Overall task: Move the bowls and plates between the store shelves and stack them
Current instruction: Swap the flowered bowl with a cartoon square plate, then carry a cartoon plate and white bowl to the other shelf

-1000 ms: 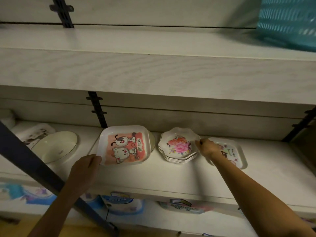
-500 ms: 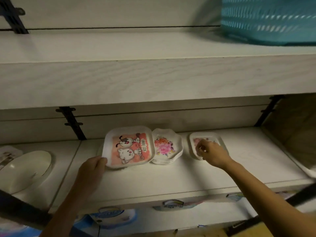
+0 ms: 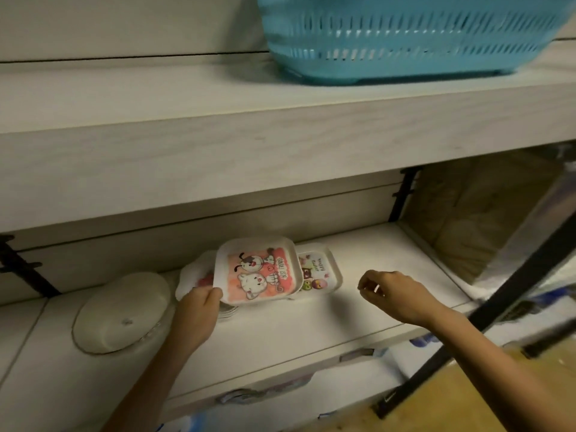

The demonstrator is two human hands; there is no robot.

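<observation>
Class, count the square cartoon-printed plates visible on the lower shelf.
2. The big pink plate is gripped by the left hand; a smaller plate lies right of it, partly covered. Others could be hidden beneath.

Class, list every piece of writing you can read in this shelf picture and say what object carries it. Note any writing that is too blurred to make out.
"BEST FRIENDS": on the pink cartoon plate held by the left hand.
Small owl plate: coloured lettering, too blurred to read.
Labels on the shelf's front edge: too blurred to read.
Packages below the shelf: print unreadable.
Blue basket: no writing visible.
</observation>
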